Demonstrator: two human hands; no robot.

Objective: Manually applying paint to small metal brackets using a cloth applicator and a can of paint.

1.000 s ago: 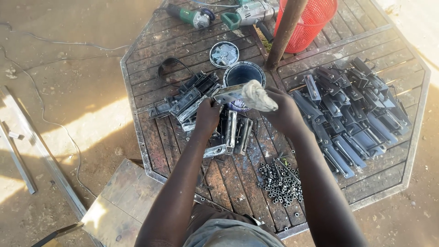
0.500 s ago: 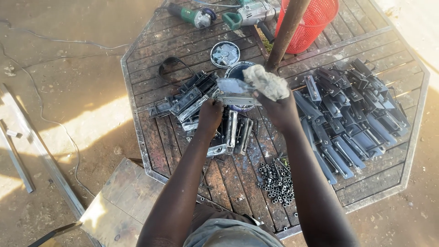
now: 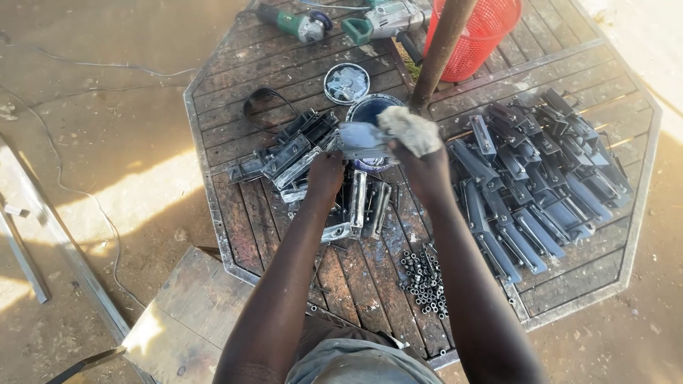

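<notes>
A grey metal bracket [image 3: 359,141] is held above the octagonal wooden worktop [image 3: 235,213], over a blue tin [image 3: 370,110]. The left hand [image 3: 326,174] grips its near end; the right hand [image 3: 425,167] presses a crumpled rag [image 3: 409,130] against it. Painted brackets [image 3: 541,185] lie to the right.

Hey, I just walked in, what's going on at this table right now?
A person sits at an octagonal slatted table, holding a flat grey metal piece in the left hand and pressing a wadded rag to it with the right hand, above an open dark paint tin. Bare metal parts are heaped on the left, dark coated ones lie in rows on the right, and small nuts lie near the front edge.
</notes>
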